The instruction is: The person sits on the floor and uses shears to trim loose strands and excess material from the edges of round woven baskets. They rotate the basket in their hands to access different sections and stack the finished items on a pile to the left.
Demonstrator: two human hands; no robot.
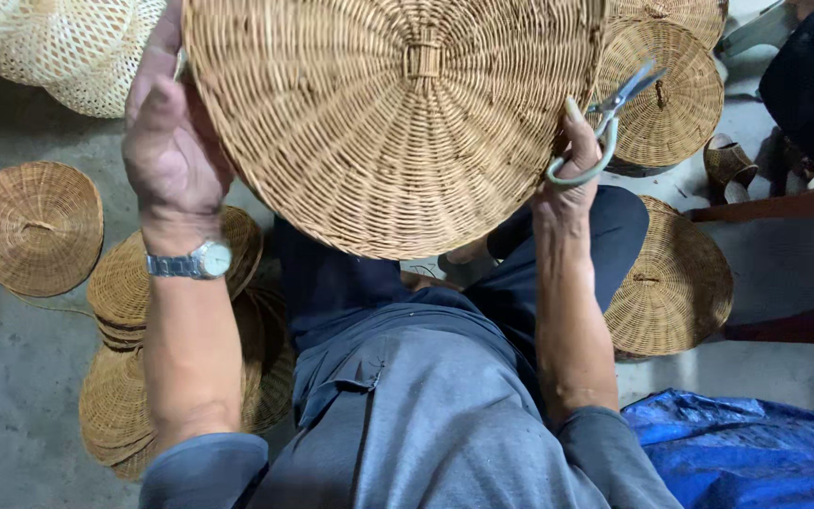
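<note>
You are holding a big round woven disc (393, 123) up in the top middle of the frame. It is flat and tan, with a little knot of weave at its middle.

Your left hand (167, 141) is on the left edge of the disc. The fingers are curled around the rim and go behind it, so the hand is closed on the disc. A silver wristwatch (195, 261) sits on that wrist.

Your right hand (572, 174) is at the right edge of the disc. It is closed on a pair of scissors (605, 123) with a pale green loop handle. A finger goes through the loop, and the thumb points up, touching the rim of the disc. The blades point to the upper right and are a little bit open.

Below the disc you can see your lap in dark trousers (350, 283) and a grey shirt (426, 415).

More woven round lids lie on the grey floor (11, 377). One lies alone at the left (35, 226). A stack (120, 292) is piled near your left arm. Two more (671, 94) are at the upper right, and one (675, 292) leans at the right. A pale open-weave basket (68, 47) is at the upper left; you cannot see if anything is in it. A blue plastic sheet (746, 452) is at the lower right.
</note>
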